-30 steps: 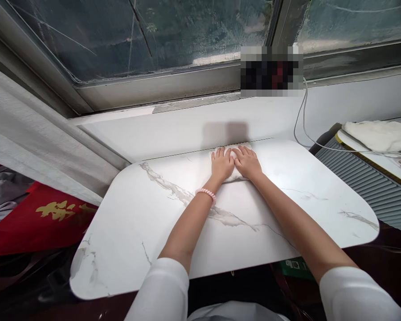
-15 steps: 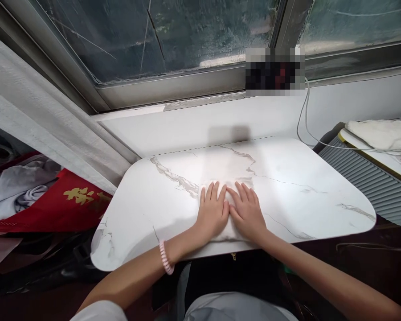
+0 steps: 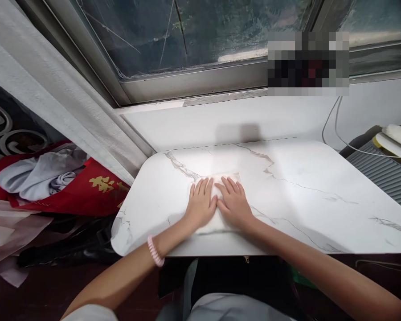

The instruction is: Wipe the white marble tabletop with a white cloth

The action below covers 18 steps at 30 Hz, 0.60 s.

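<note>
A white cloth point(image 3: 216, 224), folded into a flat pad, lies on the white marble-patterned tabletop point(image 3: 307, 196) near its front edge. My left hand point(image 3: 201, 203) rests flat on the left half of the cloth, fingers stretched forward and slightly apart. Beside it, my right hand point(image 3: 234, 201) presses flat on the right half, also with spread fingers. The two thumbs meet or nearly meet in the middle. Parts of the cloth are hidden under both palms. A pink coiled band point(image 3: 155, 251) circles my left wrist.
A window point(image 3: 200, 35) and a white wall stand behind the table, with a pale curtain point(image 3: 70, 93) at left. A red bag point(image 3: 100, 191) holds grey-white fabric. A cable point(image 3: 341, 133) hangs at right near a grey ridged object point(image 3: 381, 169). A blurred patch covers something on the sill.
Both hands and the cloth under them have slid left across the tabletop. My view has turned left, so more of the red bag shows.
</note>
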Motion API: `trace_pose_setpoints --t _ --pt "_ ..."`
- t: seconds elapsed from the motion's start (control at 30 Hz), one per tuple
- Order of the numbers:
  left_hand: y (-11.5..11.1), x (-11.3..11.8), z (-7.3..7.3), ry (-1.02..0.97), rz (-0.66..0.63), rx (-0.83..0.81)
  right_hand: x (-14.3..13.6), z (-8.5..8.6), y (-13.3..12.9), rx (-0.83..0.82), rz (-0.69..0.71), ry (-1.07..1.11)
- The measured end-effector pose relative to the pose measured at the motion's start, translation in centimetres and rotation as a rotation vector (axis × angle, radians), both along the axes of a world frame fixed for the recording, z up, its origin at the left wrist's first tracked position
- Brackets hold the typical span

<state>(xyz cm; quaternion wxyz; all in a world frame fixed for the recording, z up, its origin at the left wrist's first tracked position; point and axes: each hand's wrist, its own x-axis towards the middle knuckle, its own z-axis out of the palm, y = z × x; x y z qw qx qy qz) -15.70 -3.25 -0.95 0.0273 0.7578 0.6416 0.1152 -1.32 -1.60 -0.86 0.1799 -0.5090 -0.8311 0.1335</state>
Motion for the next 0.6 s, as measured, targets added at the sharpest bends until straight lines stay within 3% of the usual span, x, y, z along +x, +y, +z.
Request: trace_pose_setpoints --t 0.17,0.27,0.43,0.6 --pt "8.9 -2.3 0.5 -0.039 0.053 0.016 -3.9 0.0 8.1 0.048 -0.100 -0.018" --pt "12.9 -3.3 0.7 -0.053 0.070 0.021 -5.4 0.2 11.8 0.060 -0.126 -0.009" --pt "16.7 -4.1 0.5 -0.073 0.047 0.056 -6.3 0.0 15.3 0.111 -0.156 0.008" --pt "18.2 -4.6 0.0 -0.092 0.069 0.087 -6.8 -0.4 17.1 0.149 -0.156 0.016"
